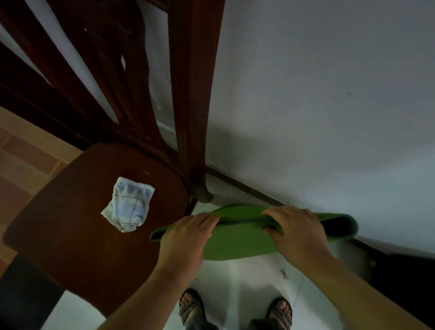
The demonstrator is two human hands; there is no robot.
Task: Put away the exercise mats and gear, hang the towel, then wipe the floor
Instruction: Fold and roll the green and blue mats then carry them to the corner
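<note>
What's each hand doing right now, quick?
Left hand: holding the green mat.
Right hand: holding the same mat.

Chair seat [74, 210]: dark wood; one crumpled pale checked cloth [128, 203] lies on it.
Floor [238, 277]: white tile; two sandalled feet [190, 305] stand on it, dark specks [284, 274] nearby.

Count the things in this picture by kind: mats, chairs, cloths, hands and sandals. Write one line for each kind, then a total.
green mat: 1
chair: 1
cloth: 1
hands: 2 (left hand, right hand, both holding the mat)
sandals: 2
Total: 7
</note>
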